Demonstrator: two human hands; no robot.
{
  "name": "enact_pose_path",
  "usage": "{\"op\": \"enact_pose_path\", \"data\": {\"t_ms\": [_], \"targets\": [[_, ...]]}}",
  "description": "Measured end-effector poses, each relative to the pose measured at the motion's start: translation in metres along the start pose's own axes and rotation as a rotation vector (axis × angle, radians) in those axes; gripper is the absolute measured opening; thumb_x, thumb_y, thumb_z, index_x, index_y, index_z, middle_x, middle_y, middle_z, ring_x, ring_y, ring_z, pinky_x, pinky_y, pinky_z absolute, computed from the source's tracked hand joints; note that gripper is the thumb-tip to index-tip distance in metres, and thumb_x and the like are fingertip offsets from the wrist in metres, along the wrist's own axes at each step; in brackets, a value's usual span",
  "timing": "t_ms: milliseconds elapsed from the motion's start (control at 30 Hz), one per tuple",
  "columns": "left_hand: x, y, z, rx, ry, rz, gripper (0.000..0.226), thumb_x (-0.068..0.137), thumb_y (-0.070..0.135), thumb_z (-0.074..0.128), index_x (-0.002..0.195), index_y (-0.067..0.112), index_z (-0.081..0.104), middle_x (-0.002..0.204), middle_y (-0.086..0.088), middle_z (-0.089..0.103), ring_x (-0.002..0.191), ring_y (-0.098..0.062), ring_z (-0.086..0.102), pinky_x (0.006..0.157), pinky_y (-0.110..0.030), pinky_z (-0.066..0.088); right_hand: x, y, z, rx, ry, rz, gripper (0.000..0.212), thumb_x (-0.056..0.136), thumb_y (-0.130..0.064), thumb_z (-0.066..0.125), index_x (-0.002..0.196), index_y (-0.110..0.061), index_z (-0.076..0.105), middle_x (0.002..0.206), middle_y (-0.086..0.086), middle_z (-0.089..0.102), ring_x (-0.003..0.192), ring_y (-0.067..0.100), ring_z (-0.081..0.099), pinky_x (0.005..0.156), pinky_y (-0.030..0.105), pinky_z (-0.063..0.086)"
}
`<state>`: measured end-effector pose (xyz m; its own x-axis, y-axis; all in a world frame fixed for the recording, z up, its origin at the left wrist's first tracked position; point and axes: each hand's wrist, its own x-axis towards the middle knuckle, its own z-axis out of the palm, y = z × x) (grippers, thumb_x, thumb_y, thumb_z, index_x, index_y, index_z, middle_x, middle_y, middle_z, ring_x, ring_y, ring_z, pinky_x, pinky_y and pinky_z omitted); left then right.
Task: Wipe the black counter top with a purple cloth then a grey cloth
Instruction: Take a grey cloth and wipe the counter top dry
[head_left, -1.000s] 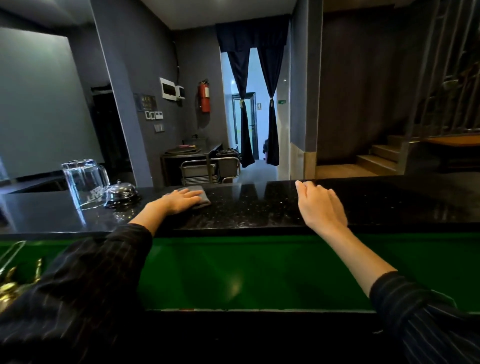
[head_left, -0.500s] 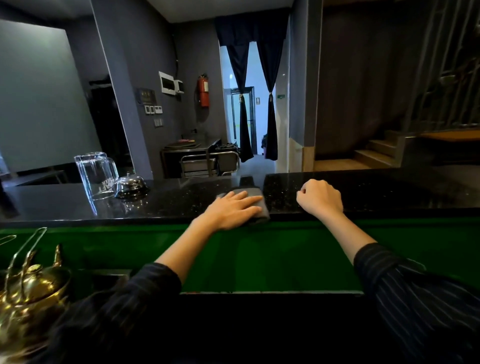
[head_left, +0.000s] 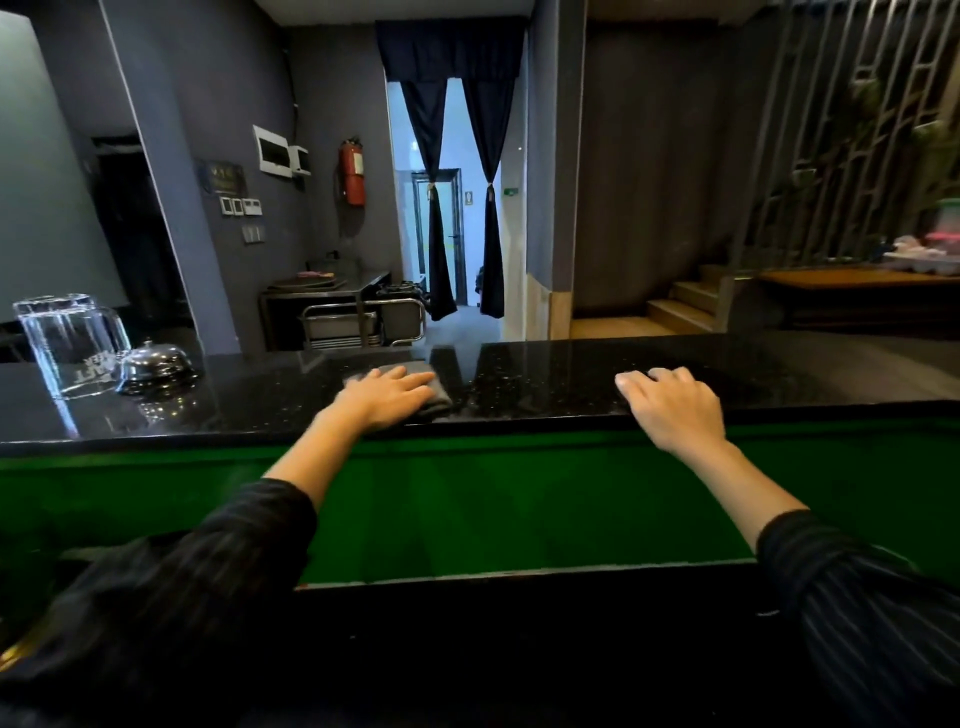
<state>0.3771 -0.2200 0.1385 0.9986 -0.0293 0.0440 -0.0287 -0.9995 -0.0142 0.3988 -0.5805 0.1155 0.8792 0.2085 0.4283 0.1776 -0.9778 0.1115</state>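
The left hand presses flat on a folded grey cloth on the glossy black speckled counter top, well right of the silver dome bell. So this is probably the second pass; no purple cloth shows. The cloth has slid back toward the bell since half a second ago. The right hand rests empty, fingers loosely curled.

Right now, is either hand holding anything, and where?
The left hand presses flat on the near part of the grey cloth, no closed grip. The right hand holds nothing.
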Motion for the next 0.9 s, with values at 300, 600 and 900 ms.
{"op": "enact_pose_path", "data": {"t_ms": [300,600,900], "targets": [[-0.007,0.163,-0.012,-0.147,-0.033,0.182,0.084,0.075,0.082,0.033,0.147,0.041,0.017,0.16,-0.004,0.011,0.147,-0.034,0.007,0.115,-0.059,0.005,-0.005,0.003,-0.003,-0.026,-0.008,-0.034,0.041,0.103,-0.028,0.029,0.143,-0.026,0.037,0.135,0.017,0.051,0.121,0.04,0.048,0.09,0.047,0.045],[-0.062,0.134,-0.012,-0.314,0.156,0.411,0.065,0.077,0.002,0.052,0.134,0.034,0.048,0.138,-0.004,0.054,0.12,-0.023,0.054,0.101,-0.04,0.045,-0.002,-0.007,-0.013,0.374,-0.134,0.047,0.045,0.102,-0.03,0.031,0.145,-0.026,0.039,0.149,0.004,0.044,0.14,0.027,0.034,0.115,0.052,0.019],[-0.136,0.027,-0.042,-1.428,0.443,-0.187,0.013,0.083,-0.003,0.058,0.093,0.004,0.064,0.08,-0.01,0.066,0.076,-0.023,0.063,0.062,-0.029,0.056,-0.032,-0.161,-0.083,1.228,-0.258,-0.319,0.029,0.076,0.0,0.062,0.097,-0.019,0.061,0.094,0.007,0.063,0.088,0.022,0.059,0.074,0.032,0.046]]}}
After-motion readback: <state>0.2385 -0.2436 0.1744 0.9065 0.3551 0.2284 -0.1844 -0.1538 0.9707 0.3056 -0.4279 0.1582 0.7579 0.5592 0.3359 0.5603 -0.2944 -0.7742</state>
